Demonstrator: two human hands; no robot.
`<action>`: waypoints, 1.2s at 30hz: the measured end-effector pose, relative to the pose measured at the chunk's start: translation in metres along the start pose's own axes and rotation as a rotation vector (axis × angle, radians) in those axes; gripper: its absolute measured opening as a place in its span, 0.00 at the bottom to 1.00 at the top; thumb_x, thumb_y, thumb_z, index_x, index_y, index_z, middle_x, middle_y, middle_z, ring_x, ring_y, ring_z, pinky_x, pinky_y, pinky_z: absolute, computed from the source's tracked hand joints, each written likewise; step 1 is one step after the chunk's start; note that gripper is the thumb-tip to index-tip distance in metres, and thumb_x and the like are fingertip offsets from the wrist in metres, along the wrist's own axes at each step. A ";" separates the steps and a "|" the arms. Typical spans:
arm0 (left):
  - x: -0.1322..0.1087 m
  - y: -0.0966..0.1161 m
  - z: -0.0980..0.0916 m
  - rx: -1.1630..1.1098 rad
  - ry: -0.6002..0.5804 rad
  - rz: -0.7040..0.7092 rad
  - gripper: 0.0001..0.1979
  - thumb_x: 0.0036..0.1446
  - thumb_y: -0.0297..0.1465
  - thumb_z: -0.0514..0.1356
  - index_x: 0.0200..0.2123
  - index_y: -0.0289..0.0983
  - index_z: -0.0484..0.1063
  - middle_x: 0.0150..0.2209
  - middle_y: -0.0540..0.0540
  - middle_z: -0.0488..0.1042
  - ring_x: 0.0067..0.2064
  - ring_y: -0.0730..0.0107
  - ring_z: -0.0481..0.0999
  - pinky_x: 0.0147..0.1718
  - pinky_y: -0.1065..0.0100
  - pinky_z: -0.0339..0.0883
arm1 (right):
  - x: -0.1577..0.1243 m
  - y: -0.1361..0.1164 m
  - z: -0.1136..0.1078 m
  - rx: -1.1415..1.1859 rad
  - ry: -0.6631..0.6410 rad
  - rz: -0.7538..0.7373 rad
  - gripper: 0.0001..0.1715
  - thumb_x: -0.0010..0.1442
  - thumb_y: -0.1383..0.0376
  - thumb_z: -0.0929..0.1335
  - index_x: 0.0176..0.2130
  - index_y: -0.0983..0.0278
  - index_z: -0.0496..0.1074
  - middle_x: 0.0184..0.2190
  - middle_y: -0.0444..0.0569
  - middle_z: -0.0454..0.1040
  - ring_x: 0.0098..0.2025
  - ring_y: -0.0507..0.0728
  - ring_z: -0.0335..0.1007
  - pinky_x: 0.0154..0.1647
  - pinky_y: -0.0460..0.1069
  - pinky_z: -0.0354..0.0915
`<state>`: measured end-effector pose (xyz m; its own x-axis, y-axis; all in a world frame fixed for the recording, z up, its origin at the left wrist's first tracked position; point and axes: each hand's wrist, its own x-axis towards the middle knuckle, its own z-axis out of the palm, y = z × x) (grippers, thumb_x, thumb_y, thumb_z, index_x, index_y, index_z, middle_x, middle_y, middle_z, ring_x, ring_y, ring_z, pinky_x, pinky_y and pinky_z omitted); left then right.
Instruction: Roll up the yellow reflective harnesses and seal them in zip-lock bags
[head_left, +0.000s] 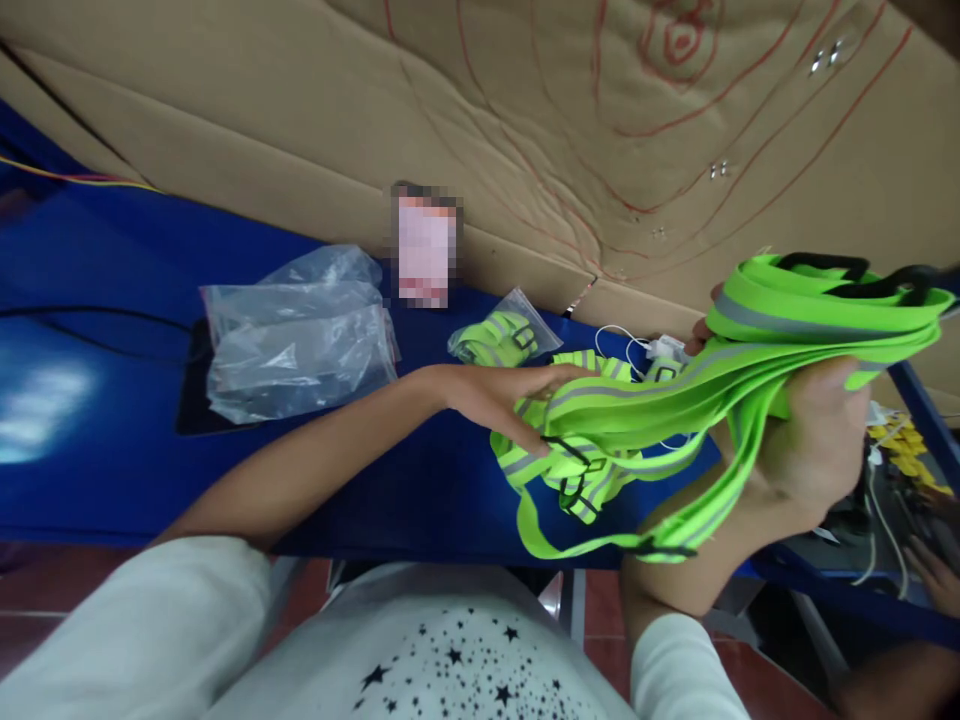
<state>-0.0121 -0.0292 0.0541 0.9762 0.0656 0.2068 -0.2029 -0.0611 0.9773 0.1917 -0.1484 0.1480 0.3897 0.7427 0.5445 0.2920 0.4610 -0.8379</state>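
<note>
A long bundle of neon-green reflective straps [645,405] with grey stripes stretches between my two hands above the blue table. My left hand [510,395] closes around the bundle's left end, beside black buckles. Raised at the right, my right hand [814,440] grips the folded straps, with a thick loop and black clips over its top. One strap end with a black slider hangs across my right forearm. Under the bundle lie more green straps with buckles [585,490], partly hidden. Behind my left hand, a clear bag [499,338] holds folded green strap.
Several clear plastic bags [300,350] lie on a dark flat object at left. A blurred-out upright item [425,245] leans against the cardboard wall [510,120]. White cables and a charger [667,348] are behind the straps. Another person's hand [934,575] shows at far right near yellow pieces [904,445].
</note>
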 end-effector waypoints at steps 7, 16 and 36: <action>0.001 0.015 0.019 -0.046 -0.031 0.055 0.61 0.42 0.37 0.78 0.74 0.42 0.48 0.69 0.37 0.64 0.71 0.53 0.63 0.66 0.59 0.62 | -0.004 -0.002 -0.001 -0.110 0.027 -0.030 0.23 0.52 0.45 0.77 0.39 0.59 0.81 0.40 0.53 0.79 0.36 0.63 0.79 0.42 0.61 0.75; 0.001 -0.013 0.014 0.365 -0.080 -0.301 0.43 0.49 0.47 0.73 0.62 0.32 0.68 0.60 0.33 0.74 0.60 0.45 0.75 0.60 0.55 0.67 | -0.007 -0.022 -0.012 -0.312 -0.030 -0.148 0.26 0.53 0.47 0.78 0.46 0.60 0.82 0.37 0.51 0.82 0.39 0.66 0.81 0.43 0.63 0.76; 0.002 0.016 0.027 -0.221 -0.079 -0.130 0.10 0.66 0.31 0.61 0.47 0.36 0.78 0.41 0.41 0.84 0.41 0.63 0.84 0.43 0.65 0.78 | -0.011 -0.005 0.013 -0.358 -0.437 0.224 0.13 0.62 0.52 0.74 0.33 0.58 0.79 0.24 0.41 0.77 0.22 0.53 0.72 0.20 0.48 0.67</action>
<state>-0.0115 -0.0568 0.0684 0.9964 -0.0200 0.0827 -0.0784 0.1626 0.9836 0.1752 -0.1523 0.1455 0.1035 0.9684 0.2268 0.5492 0.1345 -0.8248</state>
